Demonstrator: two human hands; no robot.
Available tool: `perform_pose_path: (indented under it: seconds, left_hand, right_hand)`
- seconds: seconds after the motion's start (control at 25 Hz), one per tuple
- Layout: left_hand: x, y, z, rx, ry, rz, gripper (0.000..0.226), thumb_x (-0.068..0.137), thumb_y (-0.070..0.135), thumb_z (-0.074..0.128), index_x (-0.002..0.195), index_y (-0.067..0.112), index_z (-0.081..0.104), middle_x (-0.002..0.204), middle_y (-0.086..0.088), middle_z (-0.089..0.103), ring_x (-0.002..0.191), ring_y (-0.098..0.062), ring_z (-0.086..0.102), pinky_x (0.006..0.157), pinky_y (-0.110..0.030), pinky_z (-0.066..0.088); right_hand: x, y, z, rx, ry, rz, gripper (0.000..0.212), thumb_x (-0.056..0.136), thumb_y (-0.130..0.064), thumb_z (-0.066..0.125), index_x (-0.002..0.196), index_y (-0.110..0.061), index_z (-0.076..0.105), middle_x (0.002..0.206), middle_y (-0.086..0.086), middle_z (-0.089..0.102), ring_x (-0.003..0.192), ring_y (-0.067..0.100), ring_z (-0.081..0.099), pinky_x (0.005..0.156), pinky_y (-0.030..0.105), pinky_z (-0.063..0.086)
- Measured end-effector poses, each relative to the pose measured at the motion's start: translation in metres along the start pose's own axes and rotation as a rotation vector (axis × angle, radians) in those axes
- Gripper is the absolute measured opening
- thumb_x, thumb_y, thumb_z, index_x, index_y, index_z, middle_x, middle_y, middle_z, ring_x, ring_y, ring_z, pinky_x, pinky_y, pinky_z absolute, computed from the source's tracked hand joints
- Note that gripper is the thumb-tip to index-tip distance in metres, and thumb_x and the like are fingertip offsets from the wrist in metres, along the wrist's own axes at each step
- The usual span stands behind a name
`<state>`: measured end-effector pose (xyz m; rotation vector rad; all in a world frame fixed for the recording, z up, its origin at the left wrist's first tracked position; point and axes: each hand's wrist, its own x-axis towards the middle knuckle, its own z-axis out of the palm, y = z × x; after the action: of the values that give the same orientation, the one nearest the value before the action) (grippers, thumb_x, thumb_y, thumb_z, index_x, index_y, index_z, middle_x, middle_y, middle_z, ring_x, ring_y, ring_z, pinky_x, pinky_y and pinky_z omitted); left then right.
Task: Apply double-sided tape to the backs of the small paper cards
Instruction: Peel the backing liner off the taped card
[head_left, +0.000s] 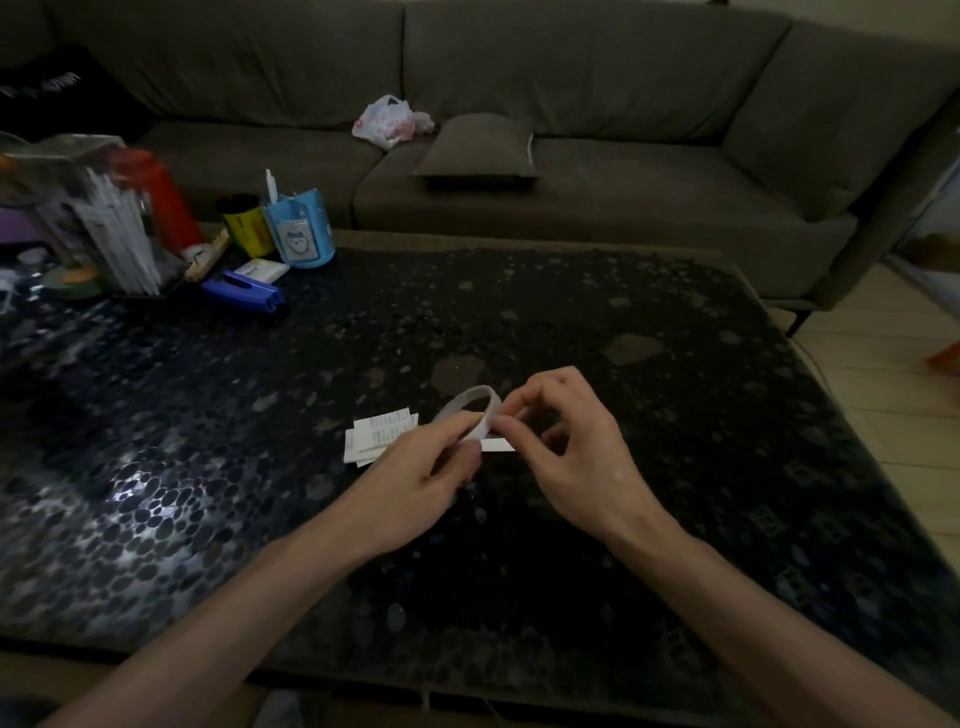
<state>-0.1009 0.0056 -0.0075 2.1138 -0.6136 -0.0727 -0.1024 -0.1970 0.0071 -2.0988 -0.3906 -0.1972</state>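
Pinching at the double-sided tape roll (470, 401) with both hands, held just above the table (685, 426); left hand (415, 480) curled round the near side of the ring, thumb and fingers closed on it; right hand (571, 452) nipping the roll's right edge between thumb and forefinger, other fingers loosely bent and lifted clear; probably hunting for or starting the free end, though the end itself too small to make out.

Small paper cards (382, 434) in a loose overlapping pile on the table, just left of the roll and touching or partly hidden by the left fingertips; print showing on the top one, so likely face up and to be turned over. White strip (497, 445) flat below the roll, between the hands; card or liner, cannot tell.

Progress, judged: early; no tape visible on any card in the pile; left to do: draw out a length, press to a card back, sever, repeat through the pile.
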Motion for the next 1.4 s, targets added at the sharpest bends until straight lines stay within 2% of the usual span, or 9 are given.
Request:
perform_pose_path:
  seconds: [0.16,0.36,0.52,0.72,0.8,0.92,1.16,1.28,1.4]
  left_hand:
    - [0.003,0.008,-0.006,-0.028,0.088,0.022,0.027,0.111,0.033,0.045,0.093,0.035,0.066,0.073,0.007,0.057,0.067,-0.01,0.052,0.06,-0.032,0.041]
    - [0.003,0.01,-0.009,-0.02,0.102,-0.003,0.032,0.11,0.031,0.047,0.085,0.042,0.064,0.07,0.007,0.057,0.065,-0.009,0.053,0.057,-0.024,0.039]
    - [0.003,0.006,-0.008,-0.006,0.108,-0.001,0.031,0.11,0.032,0.046,0.086,0.039,0.063,0.071,0.001,0.057,0.064,-0.01,0.051,0.059,-0.036,0.04]
    - [0.001,0.006,-0.009,0.007,0.069,-0.031,0.031,0.108,0.033,0.05,0.083,0.041,0.066,0.068,0.006,0.058,0.063,-0.012,0.053,0.057,-0.031,0.041]
    - [0.0,0.007,-0.01,0.001,0.066,-0.038,0.031,0.108,0.033,0.049,0.085,0.032,0.069,0.069,0.0,0.06,0.064,-0.017,0.055,0.058,-0.033,0.042]
    - [0.0,0.009,-0.013,0.016,0.079,-0.038,0.033,0.109,0.03,0.049,0.086,0.019,0.072,0.07,-0.008,0.06,0.066,-0.022,0.055,0.062,-0.043,0.044]
    - [-0.001,0.011,-0.014,0.005,0.064,-0.008,0.031,0.107,0.034,0.049,0.087,0.045,0.07,0.066,0.007,0.058,0.062,-0.013,0.054,0.06,-0.038,0.044]
    - [0.0,0.007,-0.015,0.032,0.045,0.017,0.038,0.109,0.032,0.05,0.09,0.06,0.066,0.064,0.008,0.056,0.06,-0.014,0.055,0.057,-0.039,0.045]
    - [-0.001,0.004,-0.013,0.053,0.015,0.018,0.037,0.109,0.036,0.048,0.083,0.058,0.063,0.065,0.008,0.054,0.061,-0.018,0.054,0.057,-0.043,0.043]
  right_hand:
    - [-0.001,-0.002,0.001,0.073,-0.013,0.027,0.014,0.095,-0.033,0.07,0.108,-0.038,0.068,0.117,-0.022,0.051,0.106,-0.003,0.063,0.085,0.015,0.056]
    - [-0.004,-0.003,0.004,0.063,0.069,0.014,0.051,0.093,-0.023,0.078,0.138,-0.037,0.058,0.128,-0.02,0.046,0.104,-0.003,0.065,0.078,0.012,0.055]
    - [-0.006,-0.004,0.001,-0.14,0.015,-0.072,0.033,0.094,-0.033,0.075,0.126,-0.032,0.071,0.128,-0.02,0.05,0.108,-0.005,0.058,0.083,0.01,0.051]
    - [-0.006,-0.007,0.001,-0.075,0.023,-0.05,0.012,0.089,-0.038,0.077,0.101,-0.036,0.075,0.112,-0.021,0.054,0.101,-0.001,0.061,0.08,0.011,0.05]
    - [-0.006,-0.007,0.002,-0.066,0.031,-0.009,0.016,0.087,-0.041,0.077,0.102,-0.04,0.071,0.114,-0.022,0.051,0.102,-0.003,0.06,0.08,0.008,0.049]
    - [-0.006,-0.006,0.004,-0.075,0.058,0.003,0.041,0.085,-0.041,0.081,0.123,-0.037,0.067,0.12,-0.021,0.047,0.101,-0.004,0.06,0.077,0.008,0.05]
    - [-0.007,-0.01,0.003,-0.226,-0.013,-0.1,0.034,0.09,-0.044,0.067,0.122,-0.034,0.074,0.124,-0.024,0.049,0.108,-0.011,0.054,0.084,0.004,0.044]
    - [-0.006,-0.012,0.001,-0.223,-0.007,-0.117,0.025,0.09,-0.036,0.073,0.115,-0.032,0.076,0.116,-0.023,0.051,0.104,-0.01,0.054,0.084,0.005,0.044]
    - [-0.002,-0.013,-0.005,-0.211,-0.066,-0.07,0.016,0.09,-0.032,0.075,0.106,-0.034,0.075,0.109,-0.024,0.051,0.102,-0.007,0.054,0.082,0.005,0.044]
